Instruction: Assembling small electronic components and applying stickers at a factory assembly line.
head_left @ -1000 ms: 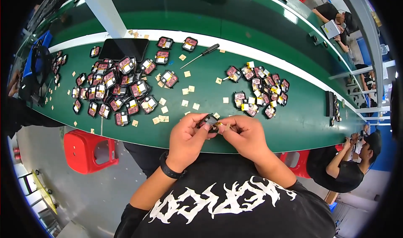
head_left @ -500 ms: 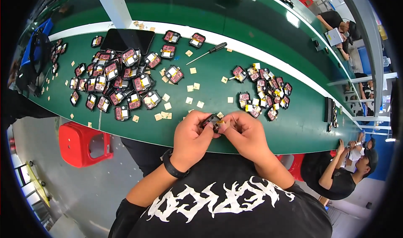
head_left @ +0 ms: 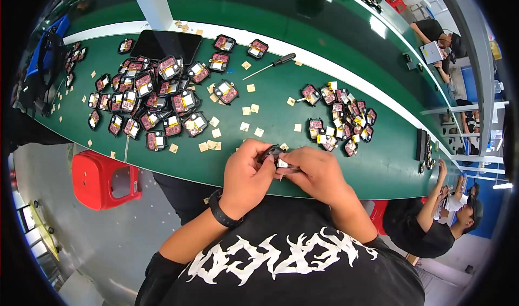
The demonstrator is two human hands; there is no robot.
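Observation:
My left hand [head_left: 247, 168] is closed on a small black electronic housing [head_left: 272, 153] close to the table's front edge. Against that housing my right hand [head_left: 319, 173] pinches, with thumb and forefinger together. A small white piece [head_left: 282, 164] shows between the two hands, and a thin pale edge sticks out by the right fingers. Fingers hide most of the housing. Left of my hands lies a big heap of similar black housings [head_left: 157, 102] with red circuit boards. To the right is a smaller cluster of housings [head_left: 338, 110] bearing yellow and white pieces.
Small beige squares [head_left: 245, 126] are scattered over the green table [head_left: 265, 98]. A screwdriver [head_left: 275, 64] and a black flat tray-like panel [head_left: 166, 48] lie at the back. A red stool [head_left: 94, 179] stands at the left; a co-worker [head_left: 432, 225] sits at the right.
My right hand has turned, its knuckles now more on top, and a white piece shows where a yellow bit was visible at its fingertips. My left hand keeps holding the housing.

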